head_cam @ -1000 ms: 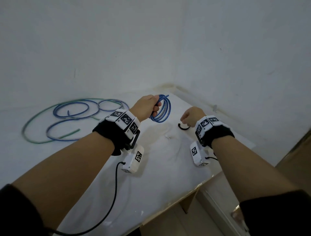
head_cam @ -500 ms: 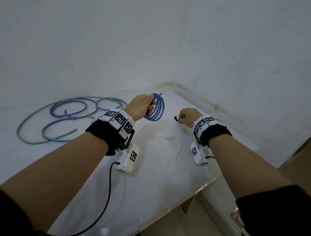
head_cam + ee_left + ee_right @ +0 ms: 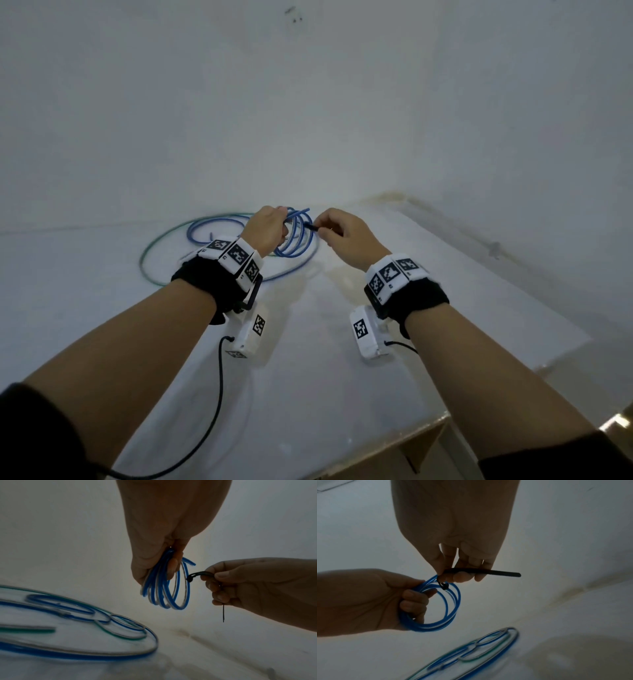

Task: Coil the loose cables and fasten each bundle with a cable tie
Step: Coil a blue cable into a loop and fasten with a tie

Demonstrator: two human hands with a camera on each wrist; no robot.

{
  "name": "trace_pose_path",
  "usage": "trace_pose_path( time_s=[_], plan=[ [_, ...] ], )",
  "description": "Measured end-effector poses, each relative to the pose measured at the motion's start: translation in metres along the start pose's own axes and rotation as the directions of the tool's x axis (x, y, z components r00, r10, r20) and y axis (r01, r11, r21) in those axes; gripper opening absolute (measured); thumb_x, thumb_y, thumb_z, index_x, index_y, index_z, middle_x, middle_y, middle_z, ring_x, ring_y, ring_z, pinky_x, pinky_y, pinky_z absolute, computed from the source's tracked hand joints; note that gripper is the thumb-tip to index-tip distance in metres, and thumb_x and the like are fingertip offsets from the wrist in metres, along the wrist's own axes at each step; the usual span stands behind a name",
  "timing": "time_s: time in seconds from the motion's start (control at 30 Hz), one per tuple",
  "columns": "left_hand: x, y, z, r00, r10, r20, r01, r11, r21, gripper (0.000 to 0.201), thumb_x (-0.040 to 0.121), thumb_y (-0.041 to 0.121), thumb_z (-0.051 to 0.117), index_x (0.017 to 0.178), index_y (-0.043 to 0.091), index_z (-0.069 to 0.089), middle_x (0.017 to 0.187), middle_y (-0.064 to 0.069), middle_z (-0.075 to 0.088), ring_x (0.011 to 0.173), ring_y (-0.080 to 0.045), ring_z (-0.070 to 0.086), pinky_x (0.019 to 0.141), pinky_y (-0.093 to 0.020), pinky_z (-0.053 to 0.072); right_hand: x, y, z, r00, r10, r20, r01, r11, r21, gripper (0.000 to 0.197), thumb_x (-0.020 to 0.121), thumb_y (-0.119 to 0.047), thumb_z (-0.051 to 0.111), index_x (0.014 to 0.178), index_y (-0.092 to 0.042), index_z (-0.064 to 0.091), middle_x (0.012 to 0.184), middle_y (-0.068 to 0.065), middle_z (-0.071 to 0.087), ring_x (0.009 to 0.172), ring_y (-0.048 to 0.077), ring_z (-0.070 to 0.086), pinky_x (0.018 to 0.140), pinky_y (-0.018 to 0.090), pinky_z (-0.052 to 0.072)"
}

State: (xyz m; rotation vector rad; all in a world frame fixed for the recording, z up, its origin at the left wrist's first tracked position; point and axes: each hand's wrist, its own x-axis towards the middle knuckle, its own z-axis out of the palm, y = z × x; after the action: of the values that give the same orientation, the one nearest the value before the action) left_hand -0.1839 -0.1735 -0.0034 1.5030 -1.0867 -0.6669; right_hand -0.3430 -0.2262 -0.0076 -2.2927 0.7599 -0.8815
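Observation:
My left hand (image 3: 270, 228) (image 3: 159, 563) (image 3: 388, 599) grips a small coil of blue cable (image 3: 297, 236) (image 3: 169, 592) (image 3: 441, 614), held upright above the white table (image 3: 308, 359). My right hand (image 3: 337, 229) (image 3: 228, 582) (image 3: 457, 568) pinches a black cable tie (image 3: 310, 226) (image 3: 199, 574) (image 3: 488, 572). The tie's head sits right at the coil's top right edge; its tail sticks out past my fingers. Whether the tie passes through the coil I cannot tell.
Loose blue and green cables (image 3: 205, 233) (image 3: 77, 628) (image 3: 479, 650) lie in wide loops on the table behind and left of my left hand. White walls meet at the far right corner. The table's front edge (image 3: 394, 442) runs below my forearms.
My right hand lifted the black tie off the table and carried it left to the coil. My left hand kept hold of the coil. The view tilted upward.

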Motion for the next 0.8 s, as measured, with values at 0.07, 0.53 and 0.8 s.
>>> trace_pose_path(
  time_s=[0.07,0.53,0.8],
  plan=[
    [-0.005,-0.004,-0.02,0.998,0.036,-0.055,-0.031,0.996,0.087,0.033,0.096,0.02,0.032,0.067,0.011,0.046,0.043,0.008,0.039,0.039,-0.011,0.035,0.049,-0.027,0.025,0.004,-0.013,0.019,0.995,-0.097,0.034,0.098,0.994,-0.045,0.015,0.09,-0.005,0.055,0.101,-0.006,0.065,0.091,0.006,0.057,0.083,0.02,0.054,0.079,0.027,0.043],
    [-0.049,-0.015,-0.129,0.968,0.179,-0.174,-0.043,0.805,0.592,0.035,0.101,0.025,0.03,0.082,0.004,0.051,0.077,-0.011,0.053,0.076,-0.025,0.047,0.067,-0.028,0.029,0.039,-0.09,0.114,0.923,-0.366,0.115,0.383,0.865,-0.325,0.007,0.084,-0.008,0.062,0.087,-0.006,0.069,0.088,0.01,0.06,0.085,0.027,0.057,0.076,0.033,0.036],
    [-0.062,-0.014,-0.162,0.989,0.082,-0.125,0.012,0.791,0.612,0.044,0.1,0.022,0.03,0.096,-0.006,0.064,0.096,-0.021,0.064,0.08,-0.026,0.051,0.079,-0.035,0.04,0.04,-0.111,0.146,0.781,-0.614,-0.114,0.539,0.754,-0.374,0.01,0.067,0.0,0.073,0.071,-0.003,0.064,0.075,0.015,0.054,0.056,0.026,0.049,0.062,0.028,0.034]
  ],
)
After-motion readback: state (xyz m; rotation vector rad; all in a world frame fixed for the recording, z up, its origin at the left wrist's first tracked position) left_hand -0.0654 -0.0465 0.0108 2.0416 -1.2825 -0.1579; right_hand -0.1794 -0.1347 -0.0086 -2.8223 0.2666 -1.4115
